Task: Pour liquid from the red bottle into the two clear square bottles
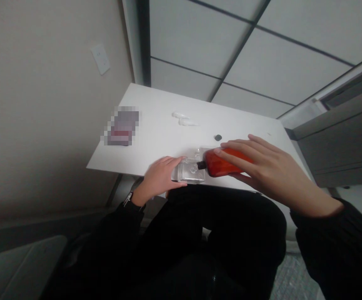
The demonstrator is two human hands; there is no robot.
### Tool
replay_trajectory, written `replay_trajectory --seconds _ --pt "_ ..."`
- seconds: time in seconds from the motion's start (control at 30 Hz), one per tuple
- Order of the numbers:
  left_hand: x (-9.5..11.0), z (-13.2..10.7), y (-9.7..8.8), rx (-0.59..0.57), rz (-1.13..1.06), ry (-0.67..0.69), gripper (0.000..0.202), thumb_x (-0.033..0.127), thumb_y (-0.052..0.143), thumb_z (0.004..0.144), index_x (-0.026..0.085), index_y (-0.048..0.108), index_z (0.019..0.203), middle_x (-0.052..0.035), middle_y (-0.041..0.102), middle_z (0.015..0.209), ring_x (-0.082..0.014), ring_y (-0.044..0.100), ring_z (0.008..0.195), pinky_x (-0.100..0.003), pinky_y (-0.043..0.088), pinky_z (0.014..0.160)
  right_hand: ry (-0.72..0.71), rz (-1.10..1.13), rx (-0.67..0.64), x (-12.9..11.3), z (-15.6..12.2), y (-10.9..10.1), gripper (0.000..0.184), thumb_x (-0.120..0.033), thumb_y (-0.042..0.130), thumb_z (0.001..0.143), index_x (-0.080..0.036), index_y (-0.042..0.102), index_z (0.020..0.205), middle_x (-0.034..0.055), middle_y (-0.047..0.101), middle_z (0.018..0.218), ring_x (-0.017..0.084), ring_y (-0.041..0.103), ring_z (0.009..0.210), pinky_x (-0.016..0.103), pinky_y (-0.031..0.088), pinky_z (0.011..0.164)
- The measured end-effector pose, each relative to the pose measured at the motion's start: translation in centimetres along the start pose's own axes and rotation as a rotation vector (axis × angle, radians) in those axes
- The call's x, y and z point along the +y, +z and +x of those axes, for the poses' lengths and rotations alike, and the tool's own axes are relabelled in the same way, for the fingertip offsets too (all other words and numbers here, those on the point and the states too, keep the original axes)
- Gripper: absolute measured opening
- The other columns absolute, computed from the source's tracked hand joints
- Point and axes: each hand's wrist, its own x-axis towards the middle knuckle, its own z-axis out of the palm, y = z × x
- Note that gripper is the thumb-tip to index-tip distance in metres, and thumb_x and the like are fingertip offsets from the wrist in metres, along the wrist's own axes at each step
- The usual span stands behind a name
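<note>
Near the table's front edge, my left hand [160,176] grips the left side of a clear plastic box [192,171], thumb at the front and fingers behind. My right hand [260,164] is wrapped round an orange-red bottle [214,163]. The bottle lies tipped on its side in the air, its dark, uncapped neck pointing left over the box. Whether liquid is flowing cannot be made out. A small black cap [218,137] rests on the table behind the bottle.
Two small white tube-like items [188,122] lie further back on the white table [156,141]. A blurred-out dark item [122,127] is at the table's left. Walls with a socket [100,59] and pale panels [196,37] bound the table at left and back.
</note>
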Motion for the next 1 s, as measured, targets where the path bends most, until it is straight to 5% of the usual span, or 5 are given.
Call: replay_trajectory --seconds 0.73,1.0 --pt "0.4 0.2 -0.1 -0.002 -0.031 -0.027 0.074 0.051 0.084 0.08 0.024 0.056 0.143 -0.0115 0.07 0.138 -0.0338 0.066 0.123 -0.051 0.053 0.106 -0.03 -0.022 -0.113 -0.9 2.2 -2.4 0.054 -0.008 0.057 0.096 -0.024 0.056 0.148 0.0125 0.068 0.137 0.033 0.066 0.123 0.058 0.05 0.111" --pt "0.4 0.2 -0.2 -0.002 -0.02 -0.018 0.076 0.051 0.085 0.079 0.023 0.056 0.143 -0.0114 0.07 0.137 -0.0334 0.067 0.123 -0.05 0.053 0.108 -0.075 -0.114 -0.137 -1.5 3.3 -3.3 0.046 -0.006 0.055 0.096 -0.022 0.062 0.138 0.0124 0.071 0.128 0.032 0.068 0.109 0.049 0.056 0.095"
